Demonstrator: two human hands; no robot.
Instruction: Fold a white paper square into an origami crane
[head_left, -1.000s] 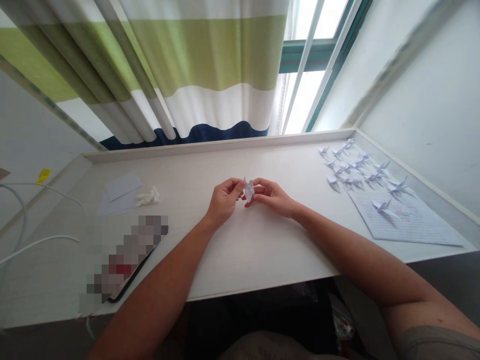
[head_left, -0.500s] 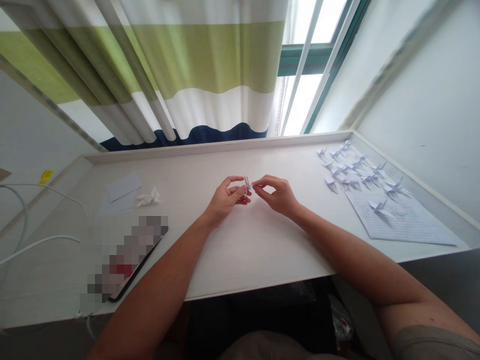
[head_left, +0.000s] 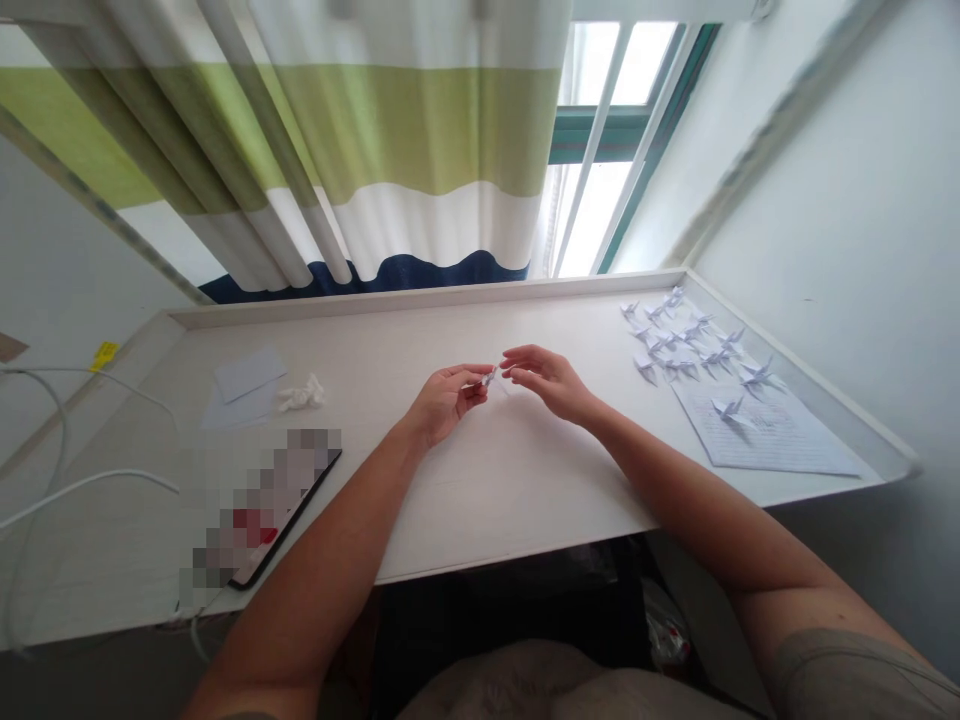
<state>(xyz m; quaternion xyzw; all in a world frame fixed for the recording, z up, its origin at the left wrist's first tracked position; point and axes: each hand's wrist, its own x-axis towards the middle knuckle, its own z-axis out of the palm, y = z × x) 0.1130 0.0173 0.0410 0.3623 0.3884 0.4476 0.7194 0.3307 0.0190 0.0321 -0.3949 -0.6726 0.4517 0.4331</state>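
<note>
Over the middle of the desk, my left hand (head_left: 442,402) pinches a small folded paper (head_left: 489,377) between thumb and fingers. It is white with a greyish side, and the fingers cover part of it. My right hand (head_left: 551,382) is just to the right of the paper, thumb and fingers apart, with nothing seen in it. Its fingertips come close to the paper; whether they touch it I cannot tell. Several white folded paper cranes (head_left: 664,342) stand at the right back of the desk.
One more crane (head_left: 729,411) rests on a written sheet (head_left: 780,445) at the right. White paper squares (head_left: 247,372) and a crumpled tissue (head_left: 302,393) lie at the left. Nearer is a blurred-out phone-like device (head_left: 270,510), with white cables (head_left: 90,486) beside it. A raised rim (head_left: 360,300) edges the desk's back.
My right hand has let go of the folded paper and its fingers have spread. The left hand has turned the paper lower and flatter. The view has shifted slightly to the right.
</note>
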